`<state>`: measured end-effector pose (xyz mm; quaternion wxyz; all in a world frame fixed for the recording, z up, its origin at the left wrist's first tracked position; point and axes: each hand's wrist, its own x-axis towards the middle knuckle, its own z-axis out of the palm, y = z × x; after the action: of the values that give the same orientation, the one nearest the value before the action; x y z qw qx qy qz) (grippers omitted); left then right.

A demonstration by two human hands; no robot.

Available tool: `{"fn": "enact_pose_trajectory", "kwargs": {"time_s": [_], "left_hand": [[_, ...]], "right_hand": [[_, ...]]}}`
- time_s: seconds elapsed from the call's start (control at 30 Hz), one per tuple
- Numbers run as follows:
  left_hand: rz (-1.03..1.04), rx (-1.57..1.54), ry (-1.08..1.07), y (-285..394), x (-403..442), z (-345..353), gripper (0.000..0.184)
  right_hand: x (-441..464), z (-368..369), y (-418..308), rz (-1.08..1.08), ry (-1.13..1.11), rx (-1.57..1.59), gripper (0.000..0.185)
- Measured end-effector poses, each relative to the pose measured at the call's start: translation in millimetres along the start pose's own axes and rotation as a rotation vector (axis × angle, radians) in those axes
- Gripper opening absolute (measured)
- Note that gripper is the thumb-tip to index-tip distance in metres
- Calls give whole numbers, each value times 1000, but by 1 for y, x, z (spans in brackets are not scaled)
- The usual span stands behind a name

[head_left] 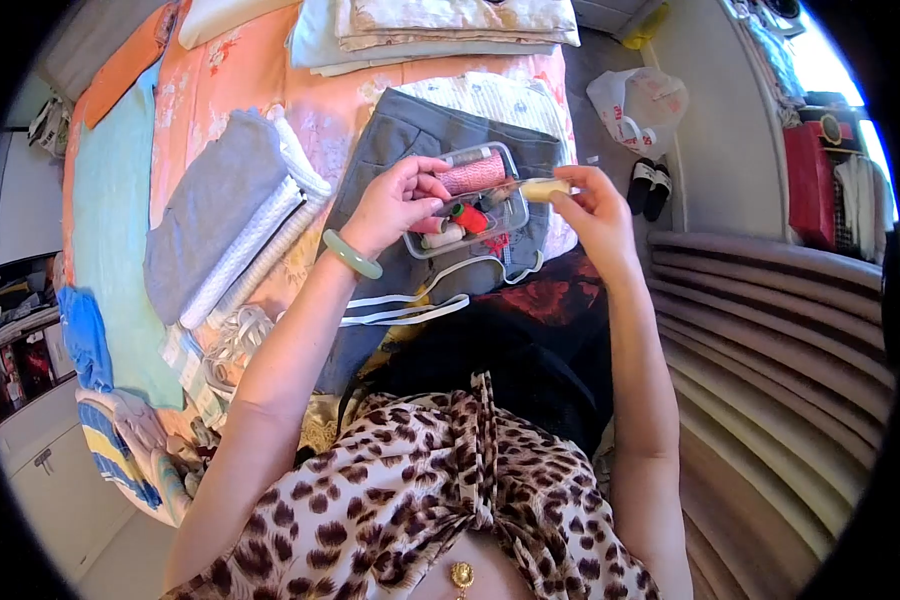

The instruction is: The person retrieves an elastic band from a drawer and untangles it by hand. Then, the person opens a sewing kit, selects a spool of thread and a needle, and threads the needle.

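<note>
My right hand pinches a pale yellow spool between thumb and fingers, over the right rim of a clear plastic box. At the box's left side, my left hand has its thumb and fingers drawn together. A faint line seems to run from them toward the spool, too thin to identify. Inside the box lie a large pink spool of thread, a red spool and a whitish spool. The box rests on folded dark grey trousers; a white cord lies in front.
Folded grey and white clothes lie on the bed to the left. Folded bedding is stacked at the far side. On the floor to the right are a plastic bag and dark slippers. Ridged brown padding stands at right.
</note>
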<state>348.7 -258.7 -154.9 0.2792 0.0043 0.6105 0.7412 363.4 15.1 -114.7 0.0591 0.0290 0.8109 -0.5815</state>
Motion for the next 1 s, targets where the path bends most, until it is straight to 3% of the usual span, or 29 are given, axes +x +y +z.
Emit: {"fn": "enact_pose_trajectory", "kwargs": {"time_s": [0.13,0.17,0.23,0.37,0.53,0.73,0.83,0.93,1.0], "left_hand": [[-15,-42,24,3,0,-1,40],[72,-3,51,1,2,-3,39],[247,77,106,-3,3,-4,38],[432,469,473,17,-9,-7,30],[400,644,438,32,-18,1,26],[548,1156,479,24,-5,6,27],[483,1150,496,5,6,-12,28],[207,930,343,-7,8,-26,27],[272,972,404,-12,7,-26,19]], "right_hand": [[-13,-14,-6,-300,327,-424,27],[-15,-15,-7,-365,376,-417,28],[-19,-17,2,-203,339,50,29],[-30,-31,3,30,340,738,29],[-37,-68,23,51,194,1353,31],[-41,-78,32,7,79,1588,31],[-35,-81,36,24,78,1594,30],[-23,-81,35,44,85,1555,29],[-15,-79,31,59,85,1514,28]]}}
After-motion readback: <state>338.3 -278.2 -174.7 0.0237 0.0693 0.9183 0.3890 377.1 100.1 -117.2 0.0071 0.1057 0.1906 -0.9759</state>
